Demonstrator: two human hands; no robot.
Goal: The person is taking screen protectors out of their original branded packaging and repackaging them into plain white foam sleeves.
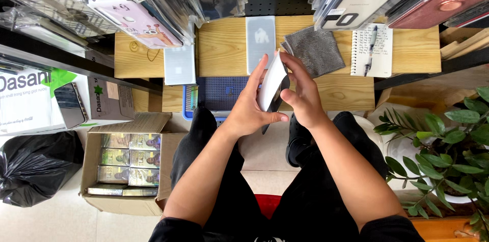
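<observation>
The left hand [248,112] has its thumb closed across the lower edge of a thin white sleeve [271,83], its fingers spread up along the near face. The right hand [301,97] pinches the other side, with a dark flat piece, perhaps a phone [277,100], showing at the sleeve's edge. Both are held above the lap, just in front of the wooden table [417,48]. The sleeve looks light, thin and easily creased; the dark piece looks stiff, smooth and likely slippery, so the edges seem the best place to grip it. On the table lie a grey cloth [316,51], a notebook [379,51] with a pen and a blue mat [219,93]. A carton [127,168] of boxes stands to the left, a plant [448,155] to the right.
</observation>
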